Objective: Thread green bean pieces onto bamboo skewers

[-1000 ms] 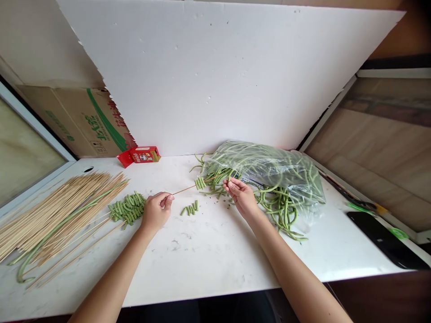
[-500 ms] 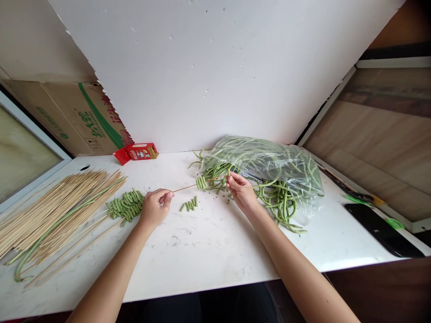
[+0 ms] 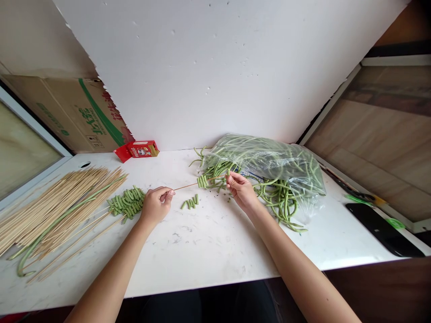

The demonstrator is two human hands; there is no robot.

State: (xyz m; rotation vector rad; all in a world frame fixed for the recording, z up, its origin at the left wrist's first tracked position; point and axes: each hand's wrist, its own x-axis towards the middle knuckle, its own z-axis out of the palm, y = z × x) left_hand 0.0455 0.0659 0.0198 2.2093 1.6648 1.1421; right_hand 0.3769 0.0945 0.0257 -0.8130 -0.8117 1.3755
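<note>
Bean pieces (image 3: 202, 181) are sitting in a short row on a thin skewer (image 3: 185, 186), between the fingers of both hands and closer to the right ones. The left hand (image 3: 157, 205) is pinching the skewer between thumb and bent forefinger, while the right hand (image 3: 241, 190) is closing its fingertips around a single short piece (image 3: 228, 172) at the skewer's far end; whether the point is piercing it, I cannot tell. Loose pieces (image 3: 193, 203) are lying on the white table (image 3: 208, 251) between the hands, just nearer the wearer than the threaded row. Beyond the left fingers, loaded skewers (image 3: 127, 202) are resting in a pile; behind and beside the right fingers, long beans (image 3: 282, 199) are spilling from a clear bag (image 3: 266, 154). Each piece is probably going to be feeling light, firm and a little slippery, liable to be splitting if pushed off-centre, so its sides are offering the best hold, clear of the point. The skewer is looking light, stiff lengthwise, yet easily snapped, so gripping near the row is seeming safest.
</note>
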